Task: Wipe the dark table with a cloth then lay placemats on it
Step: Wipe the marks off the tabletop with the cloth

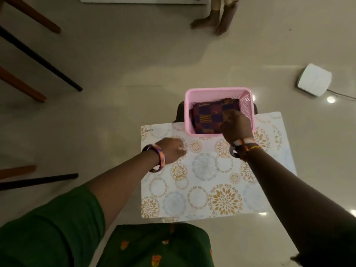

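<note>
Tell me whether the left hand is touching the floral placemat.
Touching. The head view shows the left hand resting fingers-down on the floral placemat, with no gap visible beneath them.

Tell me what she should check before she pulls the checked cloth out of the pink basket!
1. Right hand on the checked cloth: ok, though its grip is hidden.
2. Left hand resting on the placemat: ok.
3. Pink basket sits steady: not ok, it overhangs the placemat's far edge.
4. Placemat lies flat: ok.
5. Table wiped: cannot tell, mostly covered.
</note>
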The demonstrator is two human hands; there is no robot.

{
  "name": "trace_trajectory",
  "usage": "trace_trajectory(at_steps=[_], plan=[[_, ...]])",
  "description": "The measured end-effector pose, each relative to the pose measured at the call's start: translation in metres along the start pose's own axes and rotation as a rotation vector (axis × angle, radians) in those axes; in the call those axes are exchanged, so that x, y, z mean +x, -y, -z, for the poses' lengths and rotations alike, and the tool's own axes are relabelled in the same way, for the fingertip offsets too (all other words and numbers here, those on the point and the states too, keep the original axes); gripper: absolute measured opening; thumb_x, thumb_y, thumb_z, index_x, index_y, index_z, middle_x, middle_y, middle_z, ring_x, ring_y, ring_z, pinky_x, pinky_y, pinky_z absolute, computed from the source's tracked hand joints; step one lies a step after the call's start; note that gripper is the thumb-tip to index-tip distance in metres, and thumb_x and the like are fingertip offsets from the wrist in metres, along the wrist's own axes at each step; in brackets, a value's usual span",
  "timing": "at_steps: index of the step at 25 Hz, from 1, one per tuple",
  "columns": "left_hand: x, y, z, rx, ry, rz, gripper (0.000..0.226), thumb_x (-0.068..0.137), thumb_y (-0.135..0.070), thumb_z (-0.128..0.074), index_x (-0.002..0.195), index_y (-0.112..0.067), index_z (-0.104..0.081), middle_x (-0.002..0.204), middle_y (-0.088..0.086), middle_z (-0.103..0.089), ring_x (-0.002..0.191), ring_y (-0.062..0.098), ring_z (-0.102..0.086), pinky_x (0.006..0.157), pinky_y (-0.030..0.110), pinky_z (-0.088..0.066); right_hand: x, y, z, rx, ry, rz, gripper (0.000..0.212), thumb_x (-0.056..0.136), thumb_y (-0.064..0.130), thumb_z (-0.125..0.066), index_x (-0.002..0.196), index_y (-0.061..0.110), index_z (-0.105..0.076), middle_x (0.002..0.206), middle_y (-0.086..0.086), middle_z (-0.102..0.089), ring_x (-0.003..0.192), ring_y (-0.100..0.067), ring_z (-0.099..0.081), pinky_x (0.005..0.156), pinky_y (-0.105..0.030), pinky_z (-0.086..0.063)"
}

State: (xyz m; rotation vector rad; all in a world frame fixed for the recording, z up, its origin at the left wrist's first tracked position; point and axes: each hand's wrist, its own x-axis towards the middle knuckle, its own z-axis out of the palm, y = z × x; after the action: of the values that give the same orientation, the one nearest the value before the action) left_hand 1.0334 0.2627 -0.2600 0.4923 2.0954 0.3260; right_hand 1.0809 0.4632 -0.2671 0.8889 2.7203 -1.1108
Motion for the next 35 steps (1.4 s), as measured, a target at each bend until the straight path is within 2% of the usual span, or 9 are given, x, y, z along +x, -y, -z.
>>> trace_trajectory(at_steps=[6, 9, 14, 17, 20, 26, 30, 33, 35], plan=[[0.041, -0.029, 0.001, -0.749, -0.152, 0.321, 0.021, 0.097, -0.024, -0.045, 0.093, -0.004, -0.052, 0.093, 0.013, -0.062, 0.072, 0.024, -0.06, 0.06, 0.026, -0.044, 0.055, -0.029, -0.025, -0.054, 0.124, -0.325, 0.065, 0.075, 0.011, -0.071, 0.132, 0.003, -0.04, 0.126, -0.018, -0.052, 0.117, -0.037, -0.048, 0.099, -0.048, -0.043], [0.047, -0.034, -0.003, -0.876, -0.192, 0.388, 0.011, 0.096, -0.013, -0.044, 0.092, -0.004, -0.05, 0.08, 0.009, -0.061, 0.061, 0.018, -0.055, 0.058, 0.025, -0.044, 0.058, -0.03, -0.033, -0.111, 0.085, -0.491, 0.071, 0.079, 0.008, -0.067, 0.138, 0.003, -0.028, 0.132, -0.018, -0.046, 0.123, -0.04, -0.044, 0.102, -0.05, -0.038], [0.046, -0.029, 0.002, -0.773, -0.125, 0.333, 0.013, 0.094, -0.006, -0.045, 0.099, -0.005, -0.057, 0.095, 0.013, -0.061, 0.081, 0.023, -0.058, 0.06, 0.024, -0.046, 0.051, -0.037, -0.022, 0.169, 0.219, -0.575, 0.043, 0.084, 0.001, -0.062, 0.125, -0.006, -0.051, 0.106, -0.017, -0.061, 0.095, -0.033, -0.061, 0.077, -0.033, -0.055], [0.035, -0.029, 0.006, -0.705, -0.111, 0.31, 0.014, 0.093, -0.011, -0.05, 0.104, -0.004, -0.056, 0.101, 0.014, -0.059, 0.088, 0.023, -0.059, 0.064, 0.028, -0.048, 0.044, -0.019, -0.001, 0.251, 0.083, -0.525, 0.032, 0.077, 0.01, -0.072, 0.107, -0.001, -0.064, 0.103, -0.013, -0.066, 0.087, -0.026, -0.06, 0.077, -0.034, -0.051], [0.015, -0.018, 0.007, -0.576, -0.155, 0.241, 0.034, 0.09, -0.018, -0.056, 0.121, -0.005, -0.052, 0.115, 0.014, -0.058, 0.105, 0.028, -0.059, 0.088, 0.037, -0.05, 0.021, 0.015, 0.018, 0.311, -0.021, -0.407, 0.03, 0.08, 0.018, -0.069, 0.106, 0.003, -0.066, 0.089, -0.006, -0.062, 0.081, -0.021, -0.056, 0.068, -0.026, -0.046], [-0.065, -0.001, 0.033, -0.228, -0.412, -0.224, 0.08, 0.077, -0.034, -0.072, 0.142, -0.017, -0.029, 0.146, 0.005, -0.033, 0.125, 0.021, -0.044, 0.095, 0.027, -0.039, -0.048, 0.116, 0.041, 0.232, -0.218, -0.124, 0.025, 0.081, 0.014, -0.061, 0.104, 0.007, -0.062, 0.084, -0.002, -0.059, 0.078, -0.02, -0.054, 0.058, -0.019, -0.039], [-0.134, 0.028, 0.058, -0.018, -0.649, -0.458, 0.108, 0.069, -0.032, -0.079, 0.149, -0.017, -0.008, 0.156, 0.005, -0.012, 0.14, 0.023, -0.022, 0.107, 0.032, -0.032, -0.108, 0.213, 0.013, 0.4, -0.08, -0.067, 0.038, 0.083, 0.019, -0.064, 0.118, 0.009, -0.055, 0.098, -0.004, -0.06, 0.09, -0.023, -0.06, 0.073, -0.029, -0.053], [-0.187, 0.093, 0.075, -0.329, -0.912, -0.507, 0.075, 0.078, -0.01, -0.069, 0.142, -0.015, -0.031, 0.134, 0.008, -0.053, 0.118, 0.022, -0.053, 0.094, 0.029, -0.046, -0.156, 0.286, -0.023, 0.74, 0.254, -0.14, 0.016, 0.091, 0.021, -0.057, 0.097, 0.007, -0.061, 0.089, -0.014, -0.068, 0.084, -0.03, -0.066, 0.084, -0.044, -0.055], [-0.218, 0.154, 0.086, -0.691, -0.992, -0.356, 0.04, 0.082, -0.007, -0.063, 0.121, -0.014, -0.054, 0.107, 0.011, -0.065, 0.097, 0.022, -0.062, 0.088, 0.034, -0.051, -0.178, 0.326, -0.054, 0.921, 0.461, -0.16, 0.018, 0.094, 0.024, -0.053, 0.087, 0.011, -0.062, 0.079, -0.01, -0.068, 0.072, -0.024, -0.065, 0.078, -0.04, -0.053]])
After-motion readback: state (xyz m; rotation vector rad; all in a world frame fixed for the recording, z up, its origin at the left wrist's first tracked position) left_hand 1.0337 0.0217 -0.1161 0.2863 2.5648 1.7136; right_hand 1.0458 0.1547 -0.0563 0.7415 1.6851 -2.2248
